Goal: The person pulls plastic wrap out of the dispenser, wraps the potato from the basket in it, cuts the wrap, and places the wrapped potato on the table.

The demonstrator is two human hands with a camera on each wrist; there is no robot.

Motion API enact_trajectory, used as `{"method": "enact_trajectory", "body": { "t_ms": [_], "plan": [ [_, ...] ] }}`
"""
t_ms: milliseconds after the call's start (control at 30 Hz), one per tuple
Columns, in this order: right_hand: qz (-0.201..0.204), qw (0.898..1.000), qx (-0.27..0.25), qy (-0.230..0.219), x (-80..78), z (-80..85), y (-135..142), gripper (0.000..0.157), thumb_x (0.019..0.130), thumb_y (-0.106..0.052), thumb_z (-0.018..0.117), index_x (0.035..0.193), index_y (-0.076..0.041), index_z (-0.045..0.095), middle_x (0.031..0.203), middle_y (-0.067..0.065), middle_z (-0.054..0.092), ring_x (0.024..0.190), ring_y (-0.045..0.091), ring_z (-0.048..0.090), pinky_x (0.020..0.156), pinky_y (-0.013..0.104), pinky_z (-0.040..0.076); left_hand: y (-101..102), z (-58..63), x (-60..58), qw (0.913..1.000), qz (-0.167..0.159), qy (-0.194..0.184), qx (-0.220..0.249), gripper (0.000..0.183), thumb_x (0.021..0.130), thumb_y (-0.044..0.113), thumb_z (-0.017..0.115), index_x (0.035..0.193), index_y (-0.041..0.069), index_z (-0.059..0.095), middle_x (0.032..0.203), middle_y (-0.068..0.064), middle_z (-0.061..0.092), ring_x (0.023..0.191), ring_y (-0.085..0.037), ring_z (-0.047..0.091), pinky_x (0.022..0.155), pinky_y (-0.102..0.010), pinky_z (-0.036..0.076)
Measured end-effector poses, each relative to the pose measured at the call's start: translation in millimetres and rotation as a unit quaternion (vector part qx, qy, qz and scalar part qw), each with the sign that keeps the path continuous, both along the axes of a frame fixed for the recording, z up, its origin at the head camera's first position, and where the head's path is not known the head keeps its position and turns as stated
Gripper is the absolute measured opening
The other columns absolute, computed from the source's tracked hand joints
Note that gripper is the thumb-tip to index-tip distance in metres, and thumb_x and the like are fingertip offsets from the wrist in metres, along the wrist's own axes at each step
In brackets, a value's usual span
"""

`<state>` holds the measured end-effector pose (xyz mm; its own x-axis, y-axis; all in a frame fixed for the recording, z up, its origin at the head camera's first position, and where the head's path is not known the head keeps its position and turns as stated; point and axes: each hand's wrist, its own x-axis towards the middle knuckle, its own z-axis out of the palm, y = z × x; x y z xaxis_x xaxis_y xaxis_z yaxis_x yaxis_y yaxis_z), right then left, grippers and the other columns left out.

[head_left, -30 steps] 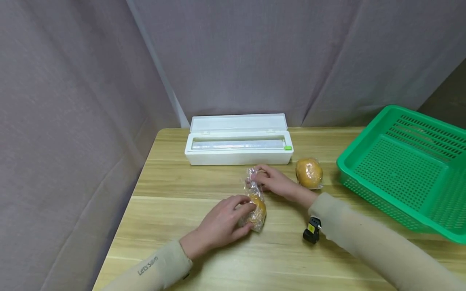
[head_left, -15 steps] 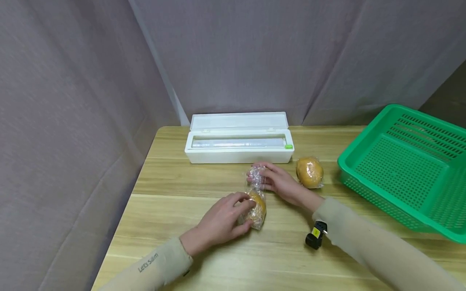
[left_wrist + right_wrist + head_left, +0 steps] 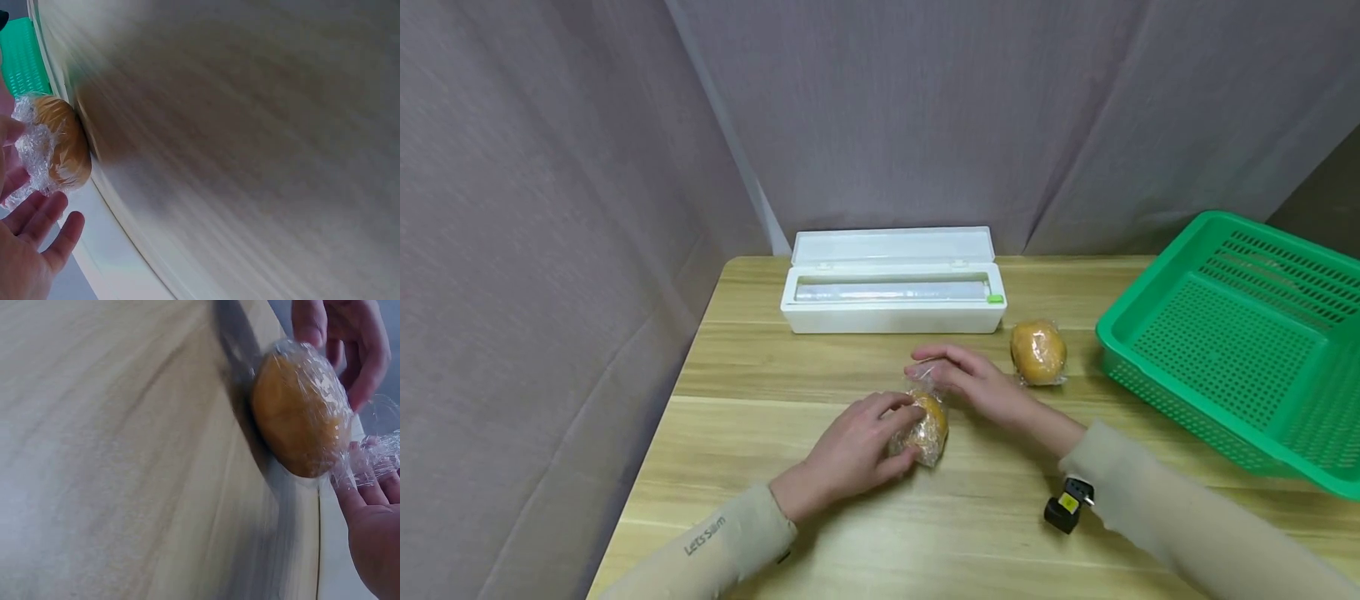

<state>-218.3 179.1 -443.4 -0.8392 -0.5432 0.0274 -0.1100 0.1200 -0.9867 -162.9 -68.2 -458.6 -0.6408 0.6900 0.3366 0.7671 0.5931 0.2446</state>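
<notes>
A round golden bread bun (image 3: pixel 932 425) wrapped in clear cling film lies in the middle of the wooden table. My left hand (image 3: pixel 853 446) holds it from the left, with the thumb on the near side and fingers over the top. At its far end, my right hand (image 3: pixel 981 387) reaches over the loose film (image 3: pixel 922 377). In the right wrist view the right hand's fingers (image 3: pixel 373 492) look fairly straight and touch the crumpled film (image 3: pixel 375 456) beside the bun (image 3: pixel 290 415); its thumb is hidden. Shiny film also covers the bun (image 3: pixel 70 147) in the left wrist view.
Behind the hands stands an open white cling film dispenser (image 3: pixel 891 321) with a film roll (image 3: pixel 891 291) and a green slider (image 3: pixel 995 298). Another wrapped bun (image 3: pixel 1038 353) sits at its right. A green perforated basket (image 3: pixel 1195 400) is farther right. Grey curtains (image 3: pixel 887 117) hang behind the table.
The right hand has drawn the loose film back toward the bun, so less of it sticks out. The right wrist has shifted right and nearer. The left hand stays on the bun.
</notes>
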Motion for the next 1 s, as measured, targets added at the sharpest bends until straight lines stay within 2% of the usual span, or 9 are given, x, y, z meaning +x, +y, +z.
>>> {"method": "enact_trajectory", "body": {
  "t_ms": [133, 200, 267, 333, 467, 600, 800, 900, 1000],
  "plan": [
    [0.001, 0.999, 0.030, 0.045, 8.2, 0.3, -2, 0.040, 0.113, -0.015, 0.050, 0.149, 0.001, 0.055, 0.145, 0.014, 0.067, 0.138, 0.032, 0.060, 0.114, 0.023, 0.045, -1, -0.9, 0.6, 0.9997, 0.007, 0.016, 0.013, 0.051, 0.097, 0.038, 0.079, 0.140, 0.014, 0.068, 0.140, -0.008, 0.067, 0.128, -0.024, 0.065, 0.111, -0.042, 0.053],
    [-0.002, 0.997, 0.043, 0.063, 12.4, -0.3, -2, 0.039, 0.112, -0.014, 0.051, 0.148, 0.000, 0.057, 0.145, 0.013, 0.066, 0.139, 0.033, 0.059, 0.116, 0.024, 0.042, -1, -1.6, 1.0, 0.9992, 0.013, 0.025, 0.027, 0.050, 0.095, 0.037, 0.081, 0.138, 0.013, 0.069, 0.140, -0.009, 0.067, 0.127, -0.025, 0.066, 0.109, -0.042, 0.054],
    [-0.004, 0.995, 0.061, 0.081, 16.8, -1.0, -2, 0.038, 0.112, -0.014, 0.052, 0.148, -0.003, 0.058, 0.146, 0.012, 0.066, 0.141, 0.032, 0.058, 0.119, 0.031, 0.042, -2, -2.0, 1.2, 0.9983, 0.024, 0.031, 0.042, 0.045, 0.093, 0.035, 0.084, 0.129, 0.012, 0.071, 0.134, -0.009, 0.068, 0.119, -0.024, 0.068, 0.102, -0.039, 0.057],
    [0.000, 0.991, 0.080, 0.107, 21.0, -1.2, -2, 0.038, 0.112, -0.015, 0.053, 0.148, -0.004, 0.059, 0.148, 0.012, 0.064, 0.142, 0.033, 0.056, 0.121, 0.042, 0.041, -1, -1.9, 0.9, 0.9974, 0.038, 0.034, 0.052, 0.040, 0.091, 0.035, 0.087, 0.118, 0.011, 0.070, 0.121, -0.007, 0.067, 0.106, -0.020, 0.067, 0.092, -0.035, 0.059],
    [0.013, 0.976, 0.136, 0.171, 29.7, -1.8, 0, 0.042, 0.111, -0.017, 0.055, 0.152, -0.009, 0.057, 0.155, 0.011, 0.058, 0.147, 0.035, 0.051, 0.121, 0.060, 0.038, -2, -1.2, -0.9, 0.9966, 0.057, 0.025, 0.055, 0.036, 0.088, 0.035, 0.089, 0.103, 0.013, 0.065, 0.098, 0.001, 0.060, 0.083, -0.011, 0.057, 0.074, -0.028, 0.055],
    [0.040, 0.946, 0.206, 0.246, 37.5, -4.6, 2, 0.050, 0.109, -0.024, 0.060, 0.157, -0.010, 0.053, 0.163, 0.015, 0.048, 0.152, 0.037, 0.043, 0.121, 0.064, 0.036, -3, -0.4, -2.4, 0.9969, 0.053, 0.014, 0.056, 0.030, 0.091, 0.032, 0.087, 0.102, 0.012, 0.069, 0.094, 0.001, 0.065, 0.079, -0.011, 0.059, 0.073, -0.027, 0.056],
    [0.084, 0.892, 0.300, 0.328, 42.3, -12.3, 6, 0.068, 0.109, -0.039, 0.060, 0.165, -0.007, 0.038, 0.170, 0.016, 0.035, 0.157, 0.038, 0.033, 0.125, 0.059, 0.030, -5, 1.4, -3.4, 0.9982, 0.039, 0.016, 0.042, 0.021, 0.097, 0.029, 0.082, 0.108, 0.013, 0.075, 0.102, 0.000, 0.073, 0.093, -0.016, 0.070, 0.086, -0.035, 0.061],
    [0.094, 0.863, 0.333, 0.368, 43.3, -16.6, 8, 0.074, 0.109, -0.043, 0.059, 0.167, -0.005, 0.033, 0.172, 0.016, 0.031, 0.159, 0.038, 0.030, 0.128, 0.058, 0.024, -5, 2.2, -3.6, 0.9988, 0.033, 0.016, 0.033, 0.020, 0.099, 0.029, 0.079, 0.111, 0.013, 0.076, 0.106, 0.000, 0.075, 0.098, -0.017, 0.072, 0.091, -0.037, 0.061],
    [0.098, 0.841, 0.345, 0.404, 43.9, -20.0, 8, 0.076, 0.109, -0.043, 0.058, 0.167, -0.003, 0.030, 0.172, 0.019, 0.031, 0.159, 0.036, 0.029, 0.130, 0.059, 0.020, -6, 2.2, -3.6, 0.9991, 0.030, 0.015, 0.026, 0.020, 0.100, 0.028, 0.078, 0.112, 0.013, 0.077, 0.108, -0.001, 0.075, 0.099, -0.017, 0.073, 0.091, -0.037, 0.061]
  ]
}}
